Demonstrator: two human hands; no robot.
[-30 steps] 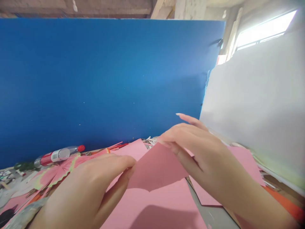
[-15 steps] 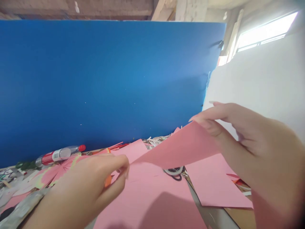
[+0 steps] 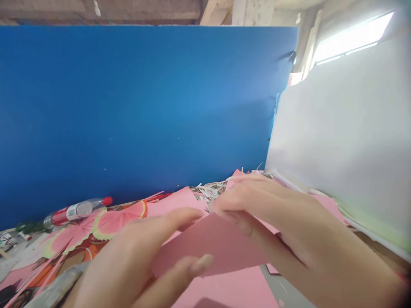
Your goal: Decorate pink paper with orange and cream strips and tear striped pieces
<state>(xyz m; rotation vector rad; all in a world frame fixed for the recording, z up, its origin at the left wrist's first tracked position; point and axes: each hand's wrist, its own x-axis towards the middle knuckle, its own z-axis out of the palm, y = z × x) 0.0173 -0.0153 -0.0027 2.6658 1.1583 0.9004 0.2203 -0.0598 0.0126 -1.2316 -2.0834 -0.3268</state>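
A pink sheet of paper (image 3: pixel 205 248) is raised at a slant between my two hands, above the work surface. My right hand (image 3: pixel 272 218) pinches its upper right part, thumb in front and fingers bent over the top edge. At the sheet's left end is my left hand (image 3: pixel 144 252), its thumb lying across the front and its fingers at the upper edge, partly hidden. Under the raised sheet lies another pink sheet (image 3: pixel 237 286), mostly covered. Left of my left hand are pleated pink paper fans (image 3: pixel 118 220) with yellowish edges.
A plastic bottle (image 3: pixel 77 211) with a red cap lies at the back left. Shredded paper strips (image 3: pixel 212 188) gather along the foot of the blue panel (image 3: pixel 144 107). A white panel (image 3: pixel 337 141) stands on the right. More pink paper (image 3: pixel 329 205) lies by it.
My right hand has come down and to the left with the sheet, closer to my left hand. My left hand has shifted right, and its thumb and fingers have spread from a pinch.
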